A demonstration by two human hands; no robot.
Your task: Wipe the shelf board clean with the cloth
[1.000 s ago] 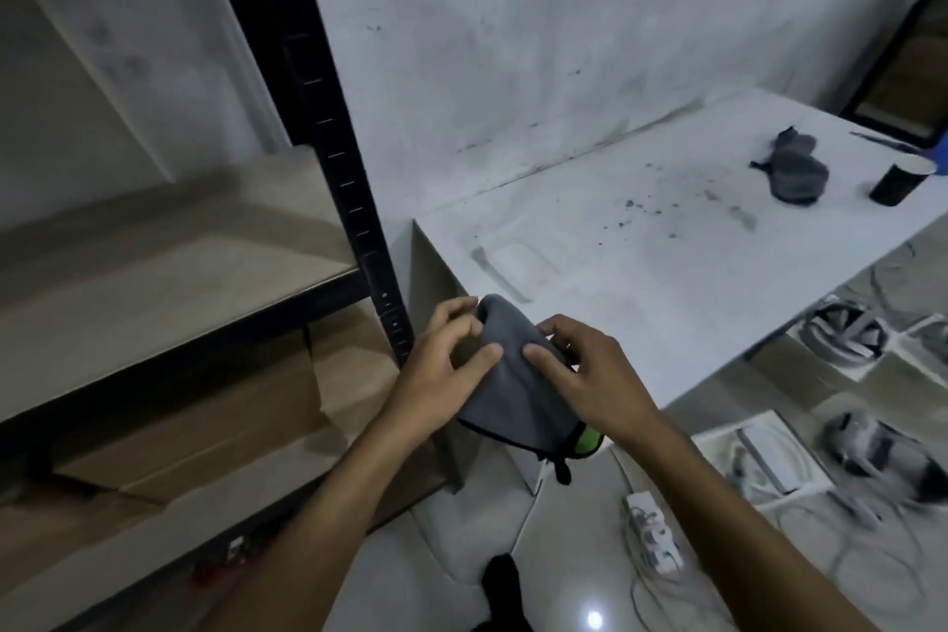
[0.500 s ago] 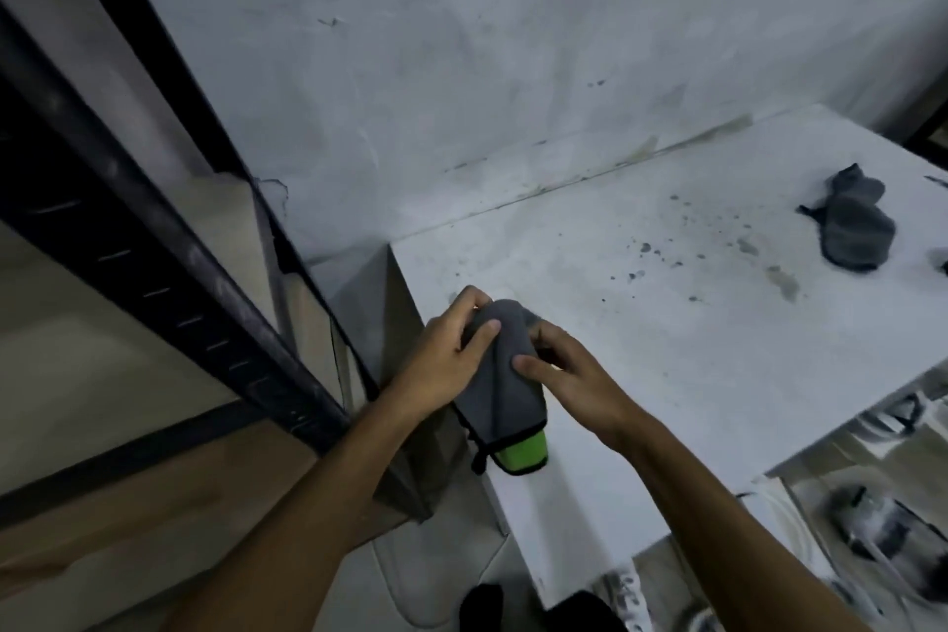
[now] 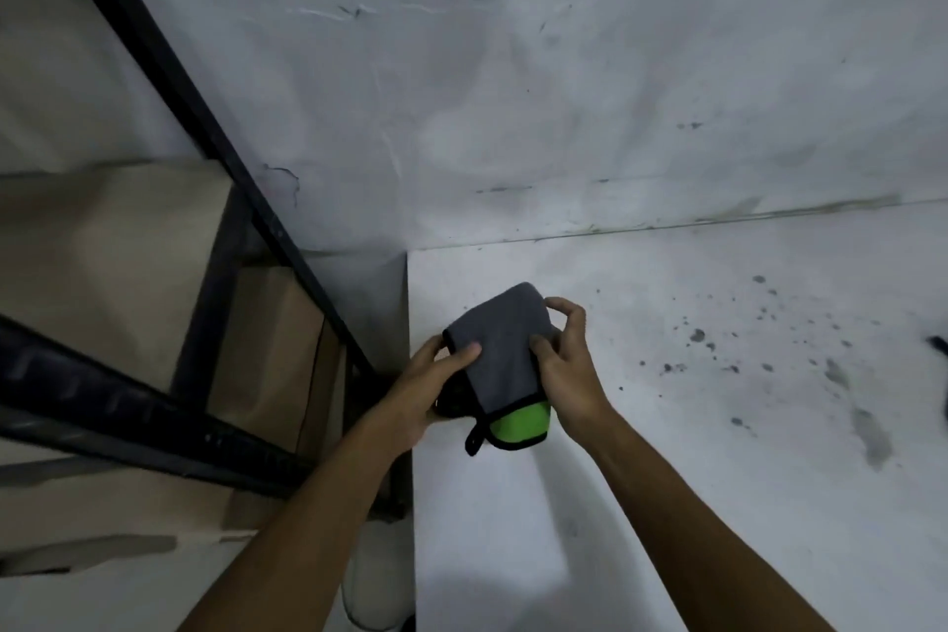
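Note:
A folded grey cloth (image 3: 500, 349) with black trim and a green underside is held over the left edge of a white board (image 3: 718, 426). My left hand (image 3: 428, 390) grips the cloth's left side with the thumb on top. My right hand (image 3: 567, 370) grips its right side, fingers curled over the far edge. The white board is speckled with dark dirt spots (image 3: 697, 336) to the right of the cloth. A wooden shelf board (image 3: 102, 262) sits in the black metal rack (image 3: 215, 159) on the left.
A stained white wall (image 3: 513, 92) rises behind the board. Cardboard boxes (image 3: 277, 349) stand under the rack's shelf. A dark object (image 3: 939, 344) peeks in at the right edge. A narrow gap separates the rack from the white board.
The view has tilted up and moved closer to the wall. Both hands have carried the cloth forward over the white board's left part and refolded it slightly; the second cloth has left the view.

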